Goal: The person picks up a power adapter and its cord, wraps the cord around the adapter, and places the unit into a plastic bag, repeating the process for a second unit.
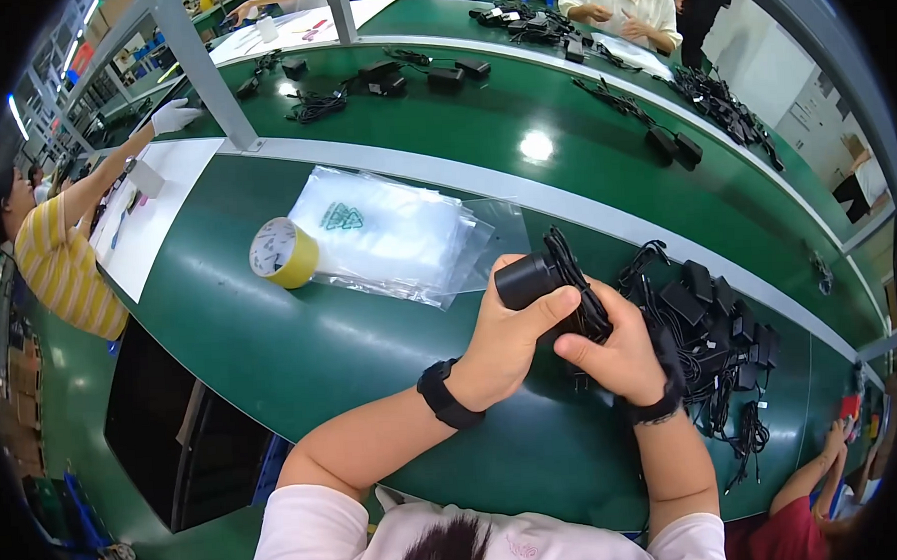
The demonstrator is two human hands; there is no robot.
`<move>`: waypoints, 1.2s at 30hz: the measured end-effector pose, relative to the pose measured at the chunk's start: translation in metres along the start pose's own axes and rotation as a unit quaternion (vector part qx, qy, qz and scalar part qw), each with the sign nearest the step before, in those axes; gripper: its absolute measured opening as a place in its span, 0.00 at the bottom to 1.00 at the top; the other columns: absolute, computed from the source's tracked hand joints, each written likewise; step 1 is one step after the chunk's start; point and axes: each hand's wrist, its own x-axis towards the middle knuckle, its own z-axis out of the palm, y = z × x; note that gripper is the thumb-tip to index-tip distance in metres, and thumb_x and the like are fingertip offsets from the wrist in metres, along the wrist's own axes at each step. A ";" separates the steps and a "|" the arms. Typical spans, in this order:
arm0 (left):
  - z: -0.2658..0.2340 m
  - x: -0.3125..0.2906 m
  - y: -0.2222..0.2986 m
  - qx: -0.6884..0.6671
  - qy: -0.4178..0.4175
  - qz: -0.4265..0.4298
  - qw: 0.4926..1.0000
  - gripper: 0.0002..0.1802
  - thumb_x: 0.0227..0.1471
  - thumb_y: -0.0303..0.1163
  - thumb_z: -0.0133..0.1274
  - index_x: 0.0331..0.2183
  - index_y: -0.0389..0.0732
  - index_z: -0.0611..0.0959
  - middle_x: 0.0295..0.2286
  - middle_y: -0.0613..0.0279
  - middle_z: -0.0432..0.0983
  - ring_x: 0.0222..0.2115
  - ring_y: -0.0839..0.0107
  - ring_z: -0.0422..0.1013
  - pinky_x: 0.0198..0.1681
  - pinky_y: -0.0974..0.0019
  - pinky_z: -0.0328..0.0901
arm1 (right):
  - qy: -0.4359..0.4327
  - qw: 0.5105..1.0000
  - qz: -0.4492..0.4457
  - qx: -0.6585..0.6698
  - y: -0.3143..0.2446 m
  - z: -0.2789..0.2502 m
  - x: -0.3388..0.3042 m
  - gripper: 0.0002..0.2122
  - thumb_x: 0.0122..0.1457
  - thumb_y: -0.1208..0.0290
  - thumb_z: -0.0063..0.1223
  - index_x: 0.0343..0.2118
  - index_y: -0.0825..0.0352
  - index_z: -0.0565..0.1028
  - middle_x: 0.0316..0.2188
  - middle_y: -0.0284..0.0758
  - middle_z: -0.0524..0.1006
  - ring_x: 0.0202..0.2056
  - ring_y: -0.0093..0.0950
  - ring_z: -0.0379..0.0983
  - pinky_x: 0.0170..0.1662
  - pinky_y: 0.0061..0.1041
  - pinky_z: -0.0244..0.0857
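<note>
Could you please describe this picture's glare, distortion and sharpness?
In the head view, bright glare marks the far green surface, softer sheen the worktable; the fisheye bends the pale rail and leaves the corners black; the black adapter and coiled cable look fairly sharp.

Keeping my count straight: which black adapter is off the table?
The adapter held between the left hand and right hand, its cord bundled. The others lie in the pile to the right or on green surfaces beyond.
</note>
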 end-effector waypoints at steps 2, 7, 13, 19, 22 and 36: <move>0.002 -0.001 0.003 0.041 -0.010 -0.017 0.999 0.25 0.44 0.28 0.59 0.41 0.41 0.63 0.36 0.61 0.67 0.38 0.76 0.66 0.39 0.71 0.64 | 0.086 0.989 0.076 0.088 0.010 0.012 -0.004 0.19 0.47 0.73 0.60 0.42 0.73 0.70 0.29 0.27 0.73 0.29 0.14 0.66 0.33 0.16 0.62; -0.067 0.043 0.060 0.609 -0.127 0.180 0.762 0.37 0.36 0.40 0.63 0.46 0.35 0.67 0.39 0.54 0.67 0.41 0.63 0.64 0.44 0.62 0.61 | 0.172 0.972 0.051 0.151 0.008 -0.009 -0.003 0.13 0.49 0.70 0.58 0.35 0.71 0.71 0.26 0.27 0.72 0.26 0.14 0.65 0.31 0.16 0.62; -0.138 0.055 0.083 0.890 0.127 0.117 0.422 0.23 0.35 0.41 0.60 0.30 0.32 0.78 0.33 0.46 0.70 0.35 0.50 0.66 0.36 0.55 0.65 | 0.179 0.960 0.047 0.211 0.013 -0.038 -0.001 0.14 0.51 0.70 0.57 0.38 0.71 0.70 0.31 0.29 0.73 0.30 0.16 0.66 0.36 0.16 0.62; -0.147 0.073 0.085 0.900 0.120 0.026 0.418 0.12 0.42 0.34 0.50 0.21 0.33 0.79 0.26 0.43 0.73 0.29 0.48 0.70 0.35 0.57 0.66 | 0.212 0.960 0.048 0.179 0.025 -0.035 -0.005 0.15 0.49 0.73 0.58 0.38 0.73 0.71 0.29 0.28 0.74 0.29 0.16 0.67 0.35 0.14 0.61; -0.141 0.074 0.084 0.887 0.139 0.016 0.440 0.12 0.42 0.33 0.49 0.22 0.33 0.79 0.26 0.43 0.73 0.28 0.48 0.70 0.33 0.57 0.65 | 0.205 0.960 0.066 0.180 0.029 -0.040 -0.009 0.14 0.50 0.73 0.58 0.38 0.72 0.70 0.31 0.28 0.73 0.31 0.16 0.66 0.37 0.16 0.61; -0.125 0.066 0.094 0.841 0.081 0.045 0.533 0.16 0.32 0.37 0.60 0.17 0.31 0.78 0.18 0.46 0.73 0.22 0.51 0.70 0.31 0.58 0.66 | 0.194 0.967 0.064 0.152 0.036 -0.039 0.000 0.12 0.51 0.73 0.56 0.36 0.72 0.71 0.29 0.29 0.73 0.29 0.17 0.68 0.34 0.19 0.65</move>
